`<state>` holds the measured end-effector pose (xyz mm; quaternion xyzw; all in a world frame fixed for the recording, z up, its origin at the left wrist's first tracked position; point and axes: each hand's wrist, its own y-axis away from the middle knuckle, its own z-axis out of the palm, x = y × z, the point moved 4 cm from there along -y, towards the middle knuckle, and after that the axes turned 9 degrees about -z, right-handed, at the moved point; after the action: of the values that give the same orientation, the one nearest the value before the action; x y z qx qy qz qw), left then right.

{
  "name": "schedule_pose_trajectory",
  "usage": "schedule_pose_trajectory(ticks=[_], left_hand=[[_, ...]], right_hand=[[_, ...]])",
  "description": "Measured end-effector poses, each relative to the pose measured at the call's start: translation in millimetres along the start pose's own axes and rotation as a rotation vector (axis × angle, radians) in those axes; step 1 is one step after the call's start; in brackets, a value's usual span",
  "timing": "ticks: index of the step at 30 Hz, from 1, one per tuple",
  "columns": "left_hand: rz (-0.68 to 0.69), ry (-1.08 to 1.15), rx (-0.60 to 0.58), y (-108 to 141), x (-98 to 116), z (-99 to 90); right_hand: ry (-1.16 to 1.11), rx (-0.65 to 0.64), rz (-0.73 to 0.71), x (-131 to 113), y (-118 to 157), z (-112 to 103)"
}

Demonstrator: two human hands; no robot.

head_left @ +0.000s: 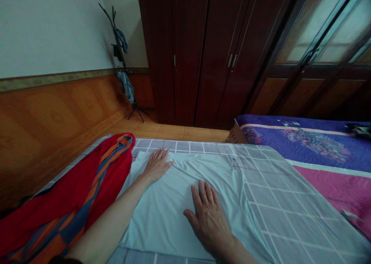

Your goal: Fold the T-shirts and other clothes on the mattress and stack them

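A pale, light-blue cloth garment (174, 210) lies spread out with soft wrinkles, its exact kind hard to tell. My left hand (157, 165) rests flat near its far left corner, fingers outstretched. Closer to me and further right, my right hand (207, 213) is palm down on the same cloth, its thumb held apart from the fingers. Neither hand grips anything. Beneath the garment is a grey checked sheet (278, 190) with white lines.
Left of the garment lies a red cloth (113, 179) with orange and blue stripes. A purple and pink quilted bed cover (290, 136) is at right. Beyond stand a dark wooden wardrobe (188, 63) and a coat rack (123, 59) with hanging items.
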<state>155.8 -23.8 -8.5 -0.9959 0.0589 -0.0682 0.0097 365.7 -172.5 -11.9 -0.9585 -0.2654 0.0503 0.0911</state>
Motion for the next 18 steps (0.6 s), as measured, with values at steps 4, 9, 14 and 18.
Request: schedule_pose_trajectory(ticks=[4,9,14,18], left_hand=[[0.146,-0.012,-0.079,35.3,8.0,-14.6],[0.281,-0.08,-0.173,87.2,-16.2,-15.4],[0.203,-0.121,-0.038,110.0,-41.7,-24.3],[0.314,-0.114,-0.049,138.1,-40.6,-27.2]], right_hand=[[0.009,0.007,-0.003,-1.3,0.1,-1.1],[0.031,0.032,-0.017,-1.8,1.3,0.1],[0.052,0.058,-0.019,-0.3,1.4,3.8],[0.059,0.07,-0.033,-0.7,0.9,3.5]])
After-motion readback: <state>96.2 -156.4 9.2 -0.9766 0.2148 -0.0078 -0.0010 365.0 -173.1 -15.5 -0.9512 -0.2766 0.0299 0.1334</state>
